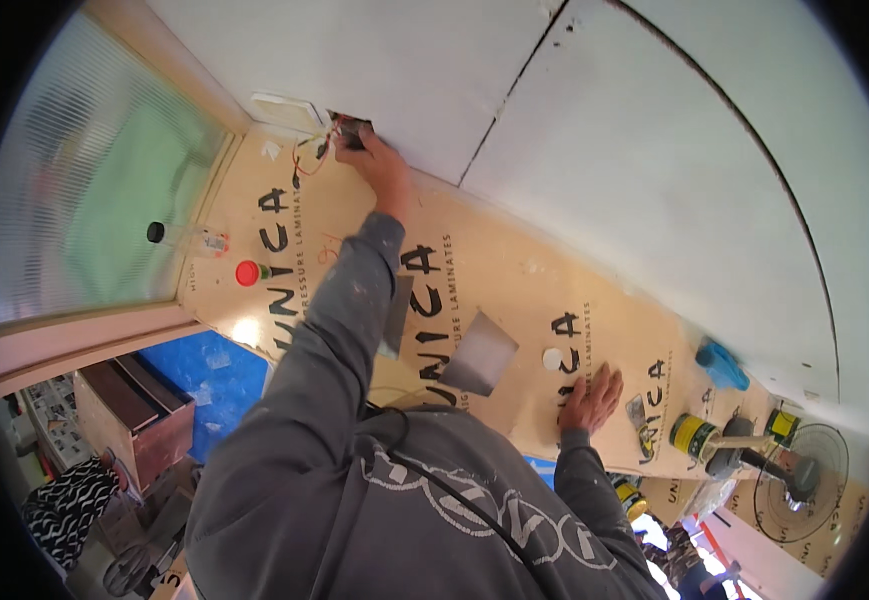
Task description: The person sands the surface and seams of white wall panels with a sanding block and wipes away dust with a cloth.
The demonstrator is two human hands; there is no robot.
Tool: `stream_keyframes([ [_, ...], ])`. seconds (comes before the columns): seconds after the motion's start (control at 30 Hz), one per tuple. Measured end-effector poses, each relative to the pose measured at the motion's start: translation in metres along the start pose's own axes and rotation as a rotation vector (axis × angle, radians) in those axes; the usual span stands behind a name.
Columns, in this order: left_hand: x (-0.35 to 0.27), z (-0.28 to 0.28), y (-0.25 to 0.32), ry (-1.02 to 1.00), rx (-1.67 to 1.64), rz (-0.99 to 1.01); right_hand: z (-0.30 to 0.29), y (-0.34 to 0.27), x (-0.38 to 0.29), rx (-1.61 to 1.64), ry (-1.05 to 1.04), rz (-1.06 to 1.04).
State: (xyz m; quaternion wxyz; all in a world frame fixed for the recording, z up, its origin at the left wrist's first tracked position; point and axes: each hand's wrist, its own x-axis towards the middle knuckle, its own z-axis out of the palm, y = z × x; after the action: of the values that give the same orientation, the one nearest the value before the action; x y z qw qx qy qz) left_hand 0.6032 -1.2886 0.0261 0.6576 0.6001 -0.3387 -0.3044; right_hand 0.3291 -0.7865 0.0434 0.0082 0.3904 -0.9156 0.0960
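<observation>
My left hand [380,166] reaches to a dark rectangular cutout [352,129] in the white wall panel, with its fingers at the opening. Whether they grip anything there is hidden. Thin red wires [301,163] hang out beside the fingers, and a white cover plate [288,111] is on the wall to their left. My right hand [592,399] rests palm down on the laminate-covered worktop [509,300], holding nothing. Near it lie a white round cap [553,358], a grey square sheet [479,352] and a putty knife [640,427]. Another grey sheet is partly behind my left sleeve.
A clear bottle [198,238] and a red-lidded container [248,273] stand at left, by ribbed glass [104,180]. At right are a blue bag [722,364], paint tins [693,436] and a fan [800,480]. A person [693,562] is at lower right.
</observation>
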Motion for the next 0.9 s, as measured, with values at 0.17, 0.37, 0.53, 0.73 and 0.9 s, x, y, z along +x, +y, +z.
stream_keyframes([
  [0.17,-0.006,-0.006,0.001,0.151,0.068,0.085,-0.003,-0.006,0.003,0.019,0.016,-0.019],
  [0.37,-0.021,0.002,0.008,0.090,-0.060,0.125,-0.003,-0.003,0.001,-0.013,0.011,-0.018],
  [0.53,-0.078,0.009,0.006,0.010,0.332,-0.008,-0.003,-0.007,0.002,0.027,0.011,-0.026],
  [0.73,-0.056,0.005,-0.004,0.022,0.121,0.028,0.006,0.004,-0.006,0.012,0.001,-0.017],
  [0.9,-0.073,0.020,0.024,-0.030,-0.094,-0.045,0.000,0.002,-0.003,-0.032,0.007,-0.007],
])
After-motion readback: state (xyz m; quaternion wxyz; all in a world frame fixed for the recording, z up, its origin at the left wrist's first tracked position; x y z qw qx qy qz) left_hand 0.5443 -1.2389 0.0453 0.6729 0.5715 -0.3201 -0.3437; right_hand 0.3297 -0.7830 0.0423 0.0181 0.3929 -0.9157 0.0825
